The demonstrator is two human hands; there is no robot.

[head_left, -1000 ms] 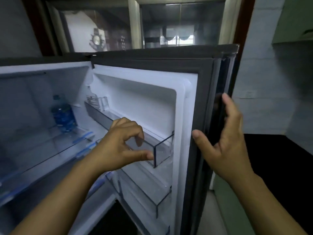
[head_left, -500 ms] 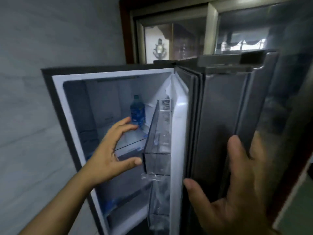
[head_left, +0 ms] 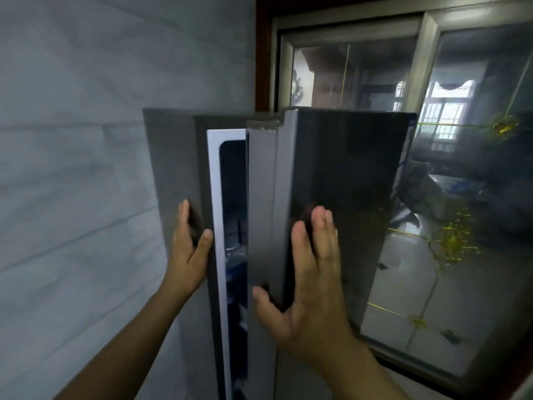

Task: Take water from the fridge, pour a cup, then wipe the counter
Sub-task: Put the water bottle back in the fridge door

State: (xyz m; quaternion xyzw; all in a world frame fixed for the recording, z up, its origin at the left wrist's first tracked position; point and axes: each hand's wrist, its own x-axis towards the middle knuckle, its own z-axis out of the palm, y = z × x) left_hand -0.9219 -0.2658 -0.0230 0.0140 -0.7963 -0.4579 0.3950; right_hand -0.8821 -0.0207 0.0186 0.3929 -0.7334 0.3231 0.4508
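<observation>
Fridge door (head_left: 340, 197) nearly shut. Right hand (head_left: 311, 287) flat on door, fingers spread wide. Left hand (head_left: 187, 249) grips fridge (head_left: 173, 174) side edge.

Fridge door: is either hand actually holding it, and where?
Right hand is on the fridge door, palm flat on its front, thumb round its free edge. Left hand grips the fridge body's front corner. No bottle held.

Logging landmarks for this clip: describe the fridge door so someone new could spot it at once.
Start at the big glass window on the right; the fridge stands just left of it against the pale wall. The fridge door is the dark glossy panel under the flat right hand. Unlike the matte grey cabinet side gripped by the left hand, it mirrors the room and stands ajar.
</observation>
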